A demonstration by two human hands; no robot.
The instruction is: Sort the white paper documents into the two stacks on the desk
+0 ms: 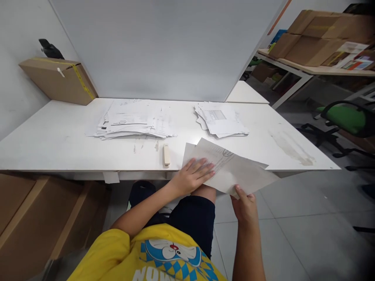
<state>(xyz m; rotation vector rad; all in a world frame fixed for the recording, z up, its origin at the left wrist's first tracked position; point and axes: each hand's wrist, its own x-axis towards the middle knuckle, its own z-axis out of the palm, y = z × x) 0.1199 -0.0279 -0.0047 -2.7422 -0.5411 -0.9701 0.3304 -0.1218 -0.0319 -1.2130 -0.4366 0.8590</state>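
My left hand (193,175) lies flat, fingers spread, on a few printed sheets of paper (234,168) at the front edge of the white table (58,136). My right hand (244,205) grips the near corner of those sheets, which hang over the table edge above my lap. A cream stapler (166,155) lies on the table just left of the sheets. A large spread pile of papers (133,119) sits at the middle left, and a smaller pile (221,121) at the middle right.
A white partition (164,47) stands behind the table. A cardboard box (58,80) sits at the far left corner, more boxes (35,218) under the table. A green chair (345,119) and a shelf with cartons (316,39) are at the right.
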